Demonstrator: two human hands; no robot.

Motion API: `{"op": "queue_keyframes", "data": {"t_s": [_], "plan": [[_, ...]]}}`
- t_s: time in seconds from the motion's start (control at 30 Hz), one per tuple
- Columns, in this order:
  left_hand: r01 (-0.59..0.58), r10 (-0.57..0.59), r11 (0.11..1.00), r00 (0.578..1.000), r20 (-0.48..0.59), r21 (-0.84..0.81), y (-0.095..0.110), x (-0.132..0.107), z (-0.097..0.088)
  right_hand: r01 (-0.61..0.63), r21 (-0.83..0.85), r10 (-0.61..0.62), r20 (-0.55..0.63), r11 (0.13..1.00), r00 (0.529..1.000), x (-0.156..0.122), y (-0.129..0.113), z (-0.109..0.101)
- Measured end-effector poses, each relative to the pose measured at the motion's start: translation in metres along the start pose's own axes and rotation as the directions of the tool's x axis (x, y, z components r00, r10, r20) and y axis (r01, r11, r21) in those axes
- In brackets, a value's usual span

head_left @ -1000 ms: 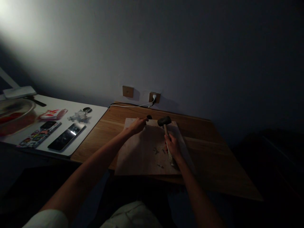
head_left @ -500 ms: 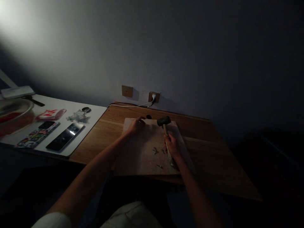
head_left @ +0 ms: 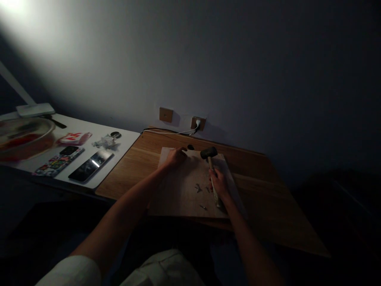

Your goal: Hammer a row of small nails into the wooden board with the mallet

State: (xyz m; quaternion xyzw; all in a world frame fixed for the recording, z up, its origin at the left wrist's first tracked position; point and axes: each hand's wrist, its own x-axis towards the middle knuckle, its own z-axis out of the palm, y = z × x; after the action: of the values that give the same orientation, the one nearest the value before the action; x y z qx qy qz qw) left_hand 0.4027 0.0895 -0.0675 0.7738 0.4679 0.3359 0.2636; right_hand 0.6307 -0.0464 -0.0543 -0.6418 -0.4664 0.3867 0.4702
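Note:
A pale wooden board [head_left: 178, 190] lies on a wooden table [head_left: 268, 202]. My right hand [head_left: 218, 183] is closed round the wooden handle of a black-headed mallet [head_left: 208, 153], whose head hangs over the board's far edge. My left hand [head_left: 175, 155] rests at the board's far left corner with its fingers curled and pinched; what they hold is too small and dim to make out. A small dark round thing [head_left: 190, 147] lies just beyond the fingertips. A few nails [head_left: 198, 187] lie loose on the board near my right hand.
A white table [head_left: 98, 174] at the left carries two phones [head_left: 91, 165], a patterned case [head_left: 55, 165], a red and white packet [head_left: 74, 138], crumpled wrapping [head_left: 104, 142] and a bowl [head_left: 24, 135]. Wall sockets [head_left: 198, 122] with a white cable sit behind the table. The room is dim.
My left hand has drawn back a little from the dark round thing and settled onto the board's corner. The mallet has hardly moved. The view has shifted slightly to the left.

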Motion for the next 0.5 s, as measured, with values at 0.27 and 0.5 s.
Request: {"op": "queue_keyframes", "data": {"t_s": [0.27,0.5], "plan": [[-0.002,0.003,0.999,0.999,-0.033,0.05,0.002,0.0,0.0,0.064,-0.105,-0.057,0.064,0.992,0.996,-0.001,-0.013,0.004],[0.0,0.0,1.0,1.0,-0.017,0.007,0.002,-0.002,-0.001,0.2,-0.243,-0.164,0.159,0.949,0.974,-0.002,-0.032,0.021]]}}
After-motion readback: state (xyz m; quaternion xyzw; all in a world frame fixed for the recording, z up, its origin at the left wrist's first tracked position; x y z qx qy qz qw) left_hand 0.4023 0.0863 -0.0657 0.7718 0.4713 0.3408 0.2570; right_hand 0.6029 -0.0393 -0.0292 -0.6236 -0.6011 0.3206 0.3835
